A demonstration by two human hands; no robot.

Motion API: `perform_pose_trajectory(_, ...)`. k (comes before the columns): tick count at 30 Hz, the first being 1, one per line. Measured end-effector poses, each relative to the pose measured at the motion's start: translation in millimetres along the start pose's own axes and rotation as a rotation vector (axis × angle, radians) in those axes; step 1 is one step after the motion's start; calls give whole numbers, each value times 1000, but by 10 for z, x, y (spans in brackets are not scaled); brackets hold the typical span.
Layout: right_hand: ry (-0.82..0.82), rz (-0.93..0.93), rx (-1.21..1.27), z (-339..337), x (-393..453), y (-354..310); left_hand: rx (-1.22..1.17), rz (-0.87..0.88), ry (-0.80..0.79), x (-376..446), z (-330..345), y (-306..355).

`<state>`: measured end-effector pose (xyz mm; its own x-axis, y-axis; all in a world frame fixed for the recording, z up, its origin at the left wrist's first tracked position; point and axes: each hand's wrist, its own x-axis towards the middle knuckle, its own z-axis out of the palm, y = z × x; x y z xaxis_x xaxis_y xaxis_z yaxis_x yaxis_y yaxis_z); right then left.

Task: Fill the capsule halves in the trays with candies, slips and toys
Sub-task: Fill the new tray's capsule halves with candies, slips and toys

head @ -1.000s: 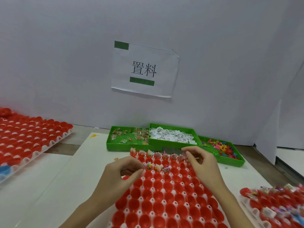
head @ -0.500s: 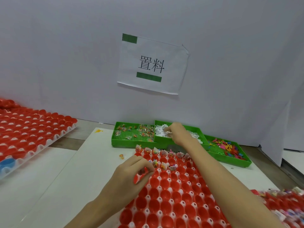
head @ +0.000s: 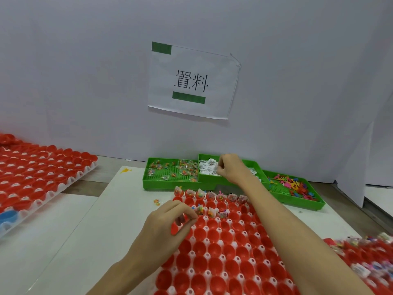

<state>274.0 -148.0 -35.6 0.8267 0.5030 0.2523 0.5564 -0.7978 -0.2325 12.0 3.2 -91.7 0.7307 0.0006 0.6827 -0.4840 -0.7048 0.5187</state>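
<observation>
Right hand [head: 230, 169] reaches into the middle green bin [head: 231, 180], fingers curled down among the white paper slips [head: 207, 168] and pinching at them; how many it holds cannot be told. Left hand [head: 168, 222] hovers at the near-left edge of the centre tray of red capsule halves [head: 223, 252], thumb and fingertips pressed together around a small clear packet, only partly visible. Candy packets [head: 210, 195] stand in the tray's far row and part of the second; candies fill the left bin [head: 170, 176], coloured toys [head: 291, 185] the right.
</observation>
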Motion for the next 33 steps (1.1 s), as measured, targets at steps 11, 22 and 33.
perform_pose_trajectory(11, 271, -93, 499, -427, -745, -131, -312, -276, 109, 44, -48, 64)
perform_pose_trajectory(22, -29, -348, 550, -468, -1878, -538, -519, -270, -11, 52, -11, 295)
perform_pose_trajectory(33, -31, -292, 730, -425, -1928, -558, -502, -369, -60, 48, -11, 257)
